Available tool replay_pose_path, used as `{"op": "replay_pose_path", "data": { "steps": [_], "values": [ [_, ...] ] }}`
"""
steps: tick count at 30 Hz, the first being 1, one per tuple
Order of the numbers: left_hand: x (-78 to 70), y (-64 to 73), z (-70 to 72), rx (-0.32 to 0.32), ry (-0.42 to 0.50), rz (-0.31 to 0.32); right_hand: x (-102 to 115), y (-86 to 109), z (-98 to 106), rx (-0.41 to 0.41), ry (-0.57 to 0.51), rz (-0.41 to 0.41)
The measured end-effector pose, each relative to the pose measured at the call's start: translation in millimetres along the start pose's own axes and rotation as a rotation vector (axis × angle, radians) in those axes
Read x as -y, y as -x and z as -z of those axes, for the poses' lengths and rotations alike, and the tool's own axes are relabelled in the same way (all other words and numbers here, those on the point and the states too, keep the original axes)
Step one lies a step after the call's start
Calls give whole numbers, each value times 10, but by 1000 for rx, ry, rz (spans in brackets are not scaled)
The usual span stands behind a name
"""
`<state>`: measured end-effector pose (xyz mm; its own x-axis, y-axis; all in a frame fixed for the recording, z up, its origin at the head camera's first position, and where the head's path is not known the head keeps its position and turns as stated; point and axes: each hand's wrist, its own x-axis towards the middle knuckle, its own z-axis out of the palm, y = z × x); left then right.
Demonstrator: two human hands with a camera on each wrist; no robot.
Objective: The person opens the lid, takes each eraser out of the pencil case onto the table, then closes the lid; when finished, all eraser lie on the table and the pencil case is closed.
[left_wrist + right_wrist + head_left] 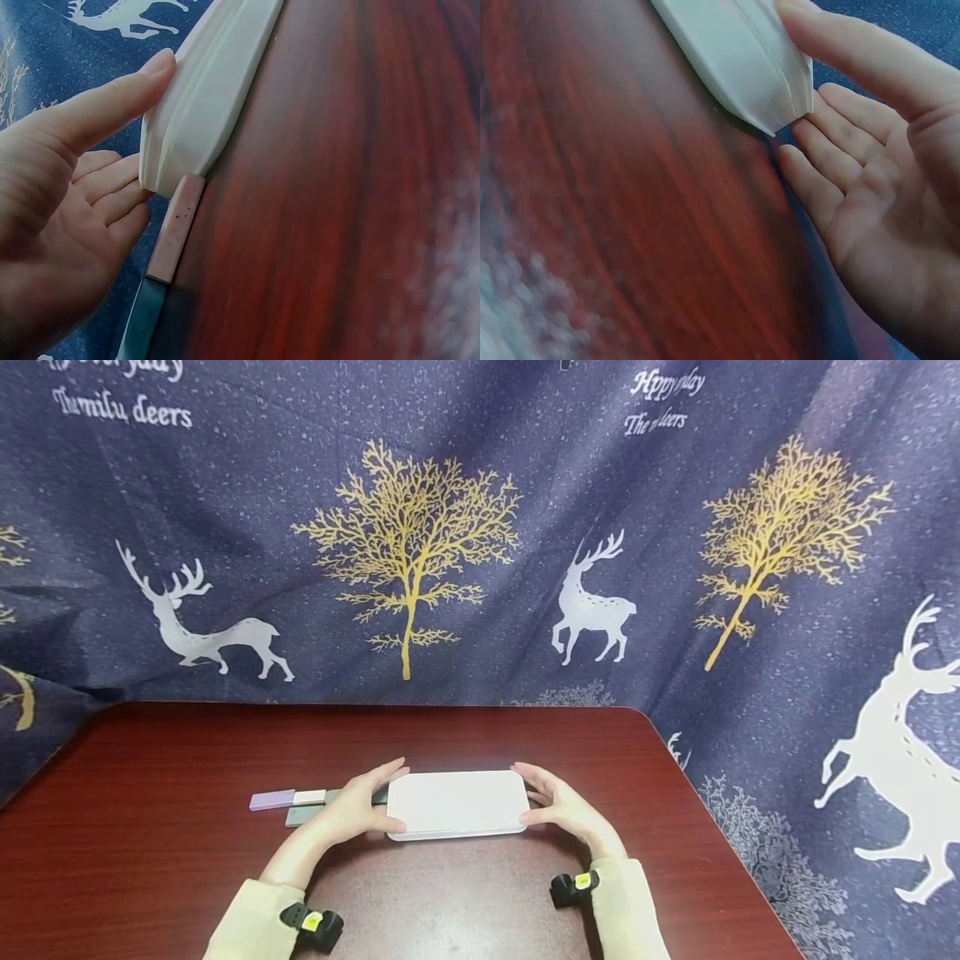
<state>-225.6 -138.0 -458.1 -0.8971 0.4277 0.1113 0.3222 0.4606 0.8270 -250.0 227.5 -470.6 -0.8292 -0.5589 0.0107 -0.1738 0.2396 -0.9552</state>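
A long white box [459, 806] with a seam along its side and slanted corners lies between both hands. At its left end, my left hand [367, 802] holds it, thumb on the front edge and fingers behind. My right hand [558, 806] holds the opposite end the same way. By the left hand lie several flat pastel bars; a purple bar [272, 800], a white bar [309, 797] and a grey-green bar [303, 815] show in the head view. In the left wrist view a pink bar [177, 229] meets the box's end, with a teal bar [142, 319] beyond it.
The reddish-brown wooden table [172, 860] has rounded far corners. Behind it hangs a dark blue cloth [480, 635] printed with white deer and yellow trees. Black straps with small devices [318, 927] sit around both wrists over pale sleeves.
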Motion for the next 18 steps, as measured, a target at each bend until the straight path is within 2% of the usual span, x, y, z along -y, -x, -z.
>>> {"op": "replay_pose_path", "data": {
  "steps": [7,18],
  "values": [
    [14,-11,-9,-2,1,19,13,-28,-4,10,18,16],
    [23,4,21,13,-52,-28,23,-12,-3,-15,63,31]
  ]
}}
